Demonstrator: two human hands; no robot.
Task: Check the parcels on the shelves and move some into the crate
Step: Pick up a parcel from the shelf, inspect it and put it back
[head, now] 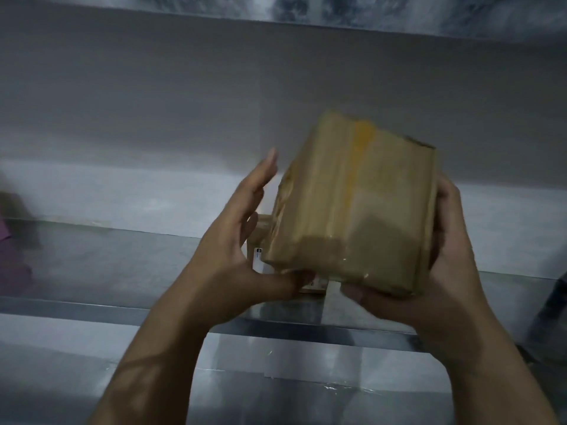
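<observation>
A brown taped cardboard parcel with a yellow streak of tape is held tilted above the metal shelf. My right hand grips its right side and underside, fingers curled round the far edge. My left hand is at its left side with straight fingers, the thumb touching the lower left corner. Behind and below it, a second small parcel with a white label lies on the shelf, mostly hidden. No crate is in view.
A purple object lies at the far left of the shelf. A lower metal shelf runs beneath. A plain grey wall backs the shelf. Something dark shows at the right edge.
</observation>
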